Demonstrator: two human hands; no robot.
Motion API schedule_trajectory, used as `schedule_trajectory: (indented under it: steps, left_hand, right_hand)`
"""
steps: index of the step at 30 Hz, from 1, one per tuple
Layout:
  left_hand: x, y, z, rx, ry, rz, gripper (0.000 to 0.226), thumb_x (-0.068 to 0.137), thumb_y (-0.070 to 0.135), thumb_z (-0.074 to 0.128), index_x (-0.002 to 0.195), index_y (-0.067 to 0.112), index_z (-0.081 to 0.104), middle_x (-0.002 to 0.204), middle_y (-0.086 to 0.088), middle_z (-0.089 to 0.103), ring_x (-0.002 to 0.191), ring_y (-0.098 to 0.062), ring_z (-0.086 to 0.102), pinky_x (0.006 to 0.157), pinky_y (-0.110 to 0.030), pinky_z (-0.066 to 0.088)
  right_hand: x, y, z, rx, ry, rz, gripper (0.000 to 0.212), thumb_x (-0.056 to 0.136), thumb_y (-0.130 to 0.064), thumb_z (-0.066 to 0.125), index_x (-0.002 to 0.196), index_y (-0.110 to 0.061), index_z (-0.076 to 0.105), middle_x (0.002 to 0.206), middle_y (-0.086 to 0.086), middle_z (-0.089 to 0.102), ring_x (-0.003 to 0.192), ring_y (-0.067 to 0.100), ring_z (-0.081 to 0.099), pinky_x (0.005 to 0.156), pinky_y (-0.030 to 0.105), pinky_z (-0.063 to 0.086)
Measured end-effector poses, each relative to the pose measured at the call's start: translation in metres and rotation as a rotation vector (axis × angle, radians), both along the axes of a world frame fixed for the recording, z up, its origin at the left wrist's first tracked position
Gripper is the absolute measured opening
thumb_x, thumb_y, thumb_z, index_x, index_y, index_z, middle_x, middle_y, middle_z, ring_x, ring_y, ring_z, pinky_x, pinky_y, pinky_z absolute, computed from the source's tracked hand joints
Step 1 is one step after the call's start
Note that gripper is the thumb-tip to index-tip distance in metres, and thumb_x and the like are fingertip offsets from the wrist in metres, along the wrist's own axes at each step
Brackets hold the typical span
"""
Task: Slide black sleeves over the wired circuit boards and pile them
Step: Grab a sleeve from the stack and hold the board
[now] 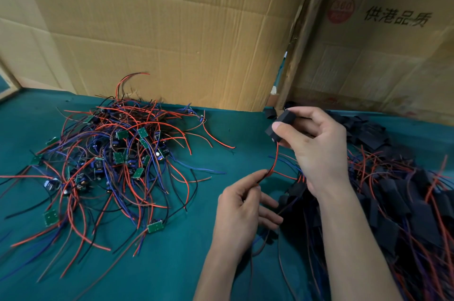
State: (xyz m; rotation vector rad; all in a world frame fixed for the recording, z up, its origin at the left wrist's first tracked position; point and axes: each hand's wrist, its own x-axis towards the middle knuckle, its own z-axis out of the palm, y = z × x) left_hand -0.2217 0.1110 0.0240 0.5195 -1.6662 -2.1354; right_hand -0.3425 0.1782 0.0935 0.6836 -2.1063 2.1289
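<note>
Here green cloth, cardboard wall; right hand grips black sleeve, left hand pinches red wire.

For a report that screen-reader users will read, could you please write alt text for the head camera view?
Over a green table, the right hand grips a black sleeve while the left hand pinches the red and black wires hanging from it. A pile of bare wired circuit boards lies left, sleeved ones right, cardboard behind.

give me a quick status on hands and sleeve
Right hand grips black sleeve. Left hand pinches red wire hanging from it. Bare boards pile left, sleeved pile right. Nothing blocking.
</note>
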Motion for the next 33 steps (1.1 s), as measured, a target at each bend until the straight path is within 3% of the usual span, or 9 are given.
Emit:
schedule_trajectory:
  steps: [3, 6, 8, 17, 22, 24, 27, 30, 33]
  left_hand:
    - [0.000, -0.001, -0.001, 0.005, 0.026, 0.025, 0.042, 0.103, -0.001, 0.033, 0.115, 0.020, 0.068, 0.067, -0.013, 0.067, 0.050, -0.028, 0.066, 0.045, -0.028, 0.054]
    - [0.000, -0.004, -0.002, 0.055, 0.079, 0.042, 0.042, 0.105, 0.000, 0.033, 0.112, 0.020, 0.069, 0.069, -0.013, 0.068, 0.051, -0.028, 0.067, 0.047, -0.028, 0.055]
    - [0.000, -0.005, -0.003, 0.082, 0.107, 0.055, 0.040, 0.106, 0.002, 0.034, 0.112, 0.020, 0.068, 0.071, -0.012, 0.069, 0.053, -0.028, 0.068, 0.047, -0.027, 0.054]
    - [-0.001, -0.008, -0.001, 0.010, 0.148, 0.153, 0.019, 0.108, 0.012, 0.038, 0.117, 0.024, 0.049, 0.083, -0.011, 0.073, 0.046, -0.021, 0.062, 0.038, -0.022, 0.042]
    - [0.002, -0.012, -0.002, 0.068, 0.074, 0.200, 0.045, 0.084, 0.009, 0.042, 0.121, 0.033, 0.047, 0.073, 0.000, 0.067, 0.043, -0.013, 0.044, 0.040, -0.018, 0.033]
    - [0.003, -0.013, -0.003, 0.082, 0.048, 0.177, 0.057, 0.075, 0.010, 0.042, 0.128, 0.030, 0.044, 0.068, 0.002, 0.063, 0.044, -0.010, 0.043, 0.041, -0.017, 0.033]
    - [0.001, -0.014, -0.005, 0.073, 0.028, 0.145, 0.070, 0.065, 0.010, 0.043, 0.133, 0.028, 0.041, 0.086, -0.003, 0.065, 0.051, -0.012, 0.050, 0.049, -0.022, 0.040]
    - [-0.002, -0.013, -0.006, 0.139, 0.097, 0.152, 0.056, 0.082, -0.009, 0.044, 0.130, 0.021, 0.043, 0.108, -0.013, 0.068, 0.077, -0.022, 0.072, 0.063, -0.027, 0.053]
    - [-0.001, -0.013, -0.007, 0.234, 0.147, 0.203, 0.029, 0.093, -0.013, 0.050, 0.113, 0.007, 0.052, 0.097, -0.017, 0.074, 0.087, -0.029, 0.075, 0.071, -0.027, 0.058]
  right_hand:
    - [-0.002, 0.004, 0.000, 0.094, 0.002, 0.041, 0.033, 0.062, -0.034, 0.082, 0.094, -0.028, 0.075, 0.086, -0.001, 0.080, 0.086, 0.023, 0.077, 0.085, 0.053, 0.061]
    - [-0.002, 0.005, -0.001, 0.031, -0.086, 0.082, 0.029, 0.063, -0.024, 0.085, 0.091, -0.023, 0.076, 0.080, 0.001, 0.078, 0.073, 0.018, 0.076, 0.062, 0.032, 0.060]
    - [-0.001, 0.004, -0.002, 0.014, -0.125, 0.070, 0.030, 0.064, -0.022, 0.084, 0.092, -0.023, 0.075, 0.079, 0.000, 0.078, 0.069, 0.015, 0.075, 0.057, 0.022, 0.055]
    - [0.016, -0.015, -0.014, 0.248, -0.337, 0.351, 0.038, 0.076, -0.004, 0.083, 0.108, -0.012, 0.065, 0.083, 0.008, 0.079, 0.065, 0.018, 0.072, 0.063, 0.031, 0.058]
    - [0.024, -0.023, -0.017, 0.322, -0.358, 0.456, 0.025, 0.075, 0.009, 0.078, 0.095, -0.002, 0.070, 0.077, 0.012, 0.074, 0.058, 0.017, 0.060, 0.048, 0.025, 0.045]
    - [0.022, -0.020, -0.017, 0.350, -0.309, 0.451, 0.025, 0.074, 0.012, 0.077, 0.091, -0.004, 0.072, 0.076, 0.011, 0.076, 0.061, 0.018, 0.064, 0.052, 0.028, 0.051]
    - [0.019, -0.016, -0.016, 0.353, -0.225, 0.403, 0.028, 0.071, 0.014, 0.078, 0.083, -0.011, 0.074, 0.073, 0.004, 0.077, 0.064, 0.011, 0.068, 0.063, 0.020, 0.055]
    - [0.014, -0.014, -0.015, 0.238, -0.205, 0.268, 0.029, 0.069, 0.013, 0.080, 0.083, -0.012, 0.074, 0.072, 0.001, 0.077, 0.064, 0.009, 0.069, 0.065, 0.015, 0.054]
    - [0.007, -0.011, -0.015, 0.091, -0.246, 0.162, 0.030, 0.071, 0.011, 0.080, 0.086, -0.014, 0.074, 0.070, -0.005, 0.076, 0.064, 0.005, 0.068, 0.062, 0.015, 0.053]
